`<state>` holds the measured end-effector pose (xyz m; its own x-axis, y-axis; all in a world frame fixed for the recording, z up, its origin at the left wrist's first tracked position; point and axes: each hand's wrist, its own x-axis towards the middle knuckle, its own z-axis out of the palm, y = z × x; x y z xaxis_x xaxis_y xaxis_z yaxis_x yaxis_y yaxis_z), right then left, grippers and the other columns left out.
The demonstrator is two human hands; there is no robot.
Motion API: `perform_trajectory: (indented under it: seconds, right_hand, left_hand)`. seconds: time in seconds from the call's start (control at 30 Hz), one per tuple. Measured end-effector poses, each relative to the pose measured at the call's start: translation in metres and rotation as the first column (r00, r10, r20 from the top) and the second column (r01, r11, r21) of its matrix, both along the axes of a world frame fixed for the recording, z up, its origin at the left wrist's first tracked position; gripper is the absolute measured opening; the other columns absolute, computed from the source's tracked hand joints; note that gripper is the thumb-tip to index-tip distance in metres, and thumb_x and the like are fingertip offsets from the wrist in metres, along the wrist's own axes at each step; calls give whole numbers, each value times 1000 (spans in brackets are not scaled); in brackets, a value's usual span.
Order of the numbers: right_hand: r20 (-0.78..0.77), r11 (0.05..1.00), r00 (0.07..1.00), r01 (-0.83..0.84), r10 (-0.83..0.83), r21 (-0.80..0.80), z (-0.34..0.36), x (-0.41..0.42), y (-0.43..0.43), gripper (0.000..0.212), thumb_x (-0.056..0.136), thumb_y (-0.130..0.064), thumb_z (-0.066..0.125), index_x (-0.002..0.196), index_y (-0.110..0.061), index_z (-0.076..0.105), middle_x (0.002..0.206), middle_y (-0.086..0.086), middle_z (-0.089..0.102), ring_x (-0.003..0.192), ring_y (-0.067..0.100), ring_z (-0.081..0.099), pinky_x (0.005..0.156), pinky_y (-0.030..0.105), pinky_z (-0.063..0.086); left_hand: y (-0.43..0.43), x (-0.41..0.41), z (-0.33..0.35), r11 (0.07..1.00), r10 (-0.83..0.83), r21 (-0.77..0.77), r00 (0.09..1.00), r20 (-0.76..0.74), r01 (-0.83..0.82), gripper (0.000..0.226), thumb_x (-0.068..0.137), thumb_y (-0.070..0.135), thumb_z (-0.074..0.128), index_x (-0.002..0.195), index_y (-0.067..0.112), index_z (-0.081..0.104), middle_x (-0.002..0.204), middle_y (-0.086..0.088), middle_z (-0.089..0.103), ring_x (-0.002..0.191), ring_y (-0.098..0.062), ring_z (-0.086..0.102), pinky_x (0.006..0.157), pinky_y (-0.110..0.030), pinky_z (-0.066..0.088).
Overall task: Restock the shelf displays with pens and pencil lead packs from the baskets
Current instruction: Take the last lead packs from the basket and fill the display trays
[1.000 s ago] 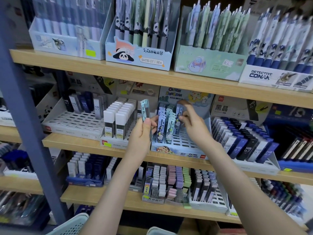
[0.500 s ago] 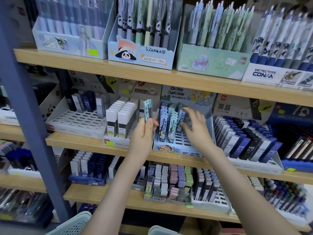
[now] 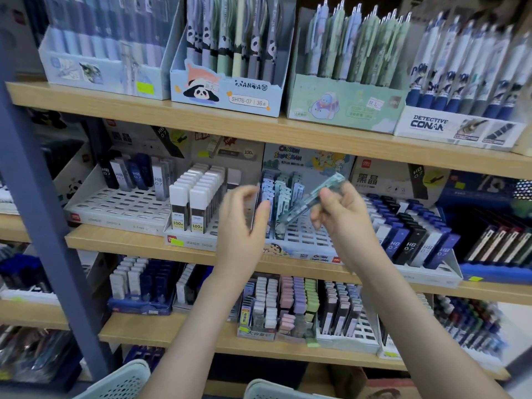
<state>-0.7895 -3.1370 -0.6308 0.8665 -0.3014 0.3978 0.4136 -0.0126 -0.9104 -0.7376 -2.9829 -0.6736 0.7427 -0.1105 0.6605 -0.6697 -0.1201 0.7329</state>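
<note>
Lead pack [image 3: 312, 197], pale teal and tilted, is at the middle of the frame. The right hand [image 3: 342, 217] pinches it in its grip, in front of the slotted tray [image 3: 302, 240] on the middle shelf [image 3: 138, 240]. The left hand [image 3: 244, 223], blurred, hovers beside it with loosely curled fingers, its grip holding nothing.

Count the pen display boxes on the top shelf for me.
4, left to right: a pale blue box, the panda box, the mint green box, and the Detective Conan box at far right. More may sit beyond the frame's edges.
</note>
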Motion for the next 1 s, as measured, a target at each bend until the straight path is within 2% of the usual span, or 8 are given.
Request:
perform_trajectory:
  seconds: [0.1, 0.23, 0.37, 0.5, 0.63, 0.7, 0.8, 1.0]
  right_hand:
    - [-57, 995, 998, -13, 19, 99, -7, 5, -10, 8, 99, -10, 42, 91, -12, 42, 77, 4, 54, 56, 12, 49, 54, 23, 43]
    - [-148, 956, 977, 108, -153, -272, -16, 12, -14, 8, 101, -19, 42, 98, -15, 48, 88, 0, 59, 62, 7, 52, 63, 24, 46]
    - [-188, 881, 957, 114, -222, -458, -17, 20, -24, 13, 99, -25, 46, 106, -24, 57, 113, -7, 57, 90, 0, 57, 74, 21, 48]
    - [-92, 853, 943, 245, -321, -461, -13, 27, -24, 13, 95, -17, 54, 106, -23, 52, 98, -4, 60, 85, 17, 60, 75, 29, 51]
    - [-19, 808, 937, 291, -349, -512, -12, 30, -22, 31, 94, -16, 57, 117, -29, 40, 96, 19, 61, 85, 27, 62, 76, 40, 50]
    - [19, 765, 947, 271, -321, -584, -12, 30, -21, 31, 95, -16, 55, 114, -34, 40, 86, 15, 61, 81, 15, 64, 70, 32, 49]
    - [29, 759, 964, 226, -264, -610, -12, 34, -21, 31, 96, -12, 52, 116, -34, 43, 86, -4, 62, 75, -8, 62, 67, 7, 46]
    - [15, 772, 965, 219, -262, -596, -13, 42, -23, 33, 95, -12, 53, 124, -27, 49, 82, 6, 64, 70, 2, 63, 75, 24, 50]
  left_hand:
    - [-2, 7, -5, 999, 36, 39, 991, -131, -31, 58, 94, 38, 54, 144, 22, 30, 147, 4, 34, 136, -9, 30, 110, -27, 26]
    - [-12, 12, -12, 982, -58, 163, 978, -200, 92, 74, 91, 38, 61, 150, 27, 17, 154, 9, 24, 139, -7, 25, 108, -25, 27]
    - [-20, 16, -14, 966, -1, 257, 991, -135, 36, 72, 92, 30, 61, 150, 25, 19, 151, 6, 30, 135, -8, 30, 96, -15, 24]
    - [-20, 19, -15, 963, 26, 270, 995, -100, 2, 71, 91, 30, 62, 149, 23, 21, 150, 5, 31, 135, -10, 30, 98, -17, 25]
    - [-19, 20, -16, 966, 9, 257, 996, -86, 13, 71, 91, 31, 63, 148, 25, 22, 148, 6, 32, 134, -9, 32, 100, -20, 27]
    - [-19, 21, -17, 966, 9, 257, 997, -82, 12, 71, 91, 31, 62, 148, 25, 21, 148, 6, 32, 133, -9, 32, 99, -20, 27]
    - [-19, 21, -18, 967, 13, 255, 997, -75, 7, 71, 91, 31, 62, 148, 25, 21, 148, 5, 32, 133, -9, 32, 100, -20, 27]
    - [-20, 22, -19, 967, 16, 253, 998, -66, 1, 71, 91, 32, 62, 148, 24, 21, 147, 4, 33, 132, -10, 34, 99, -23, 30]
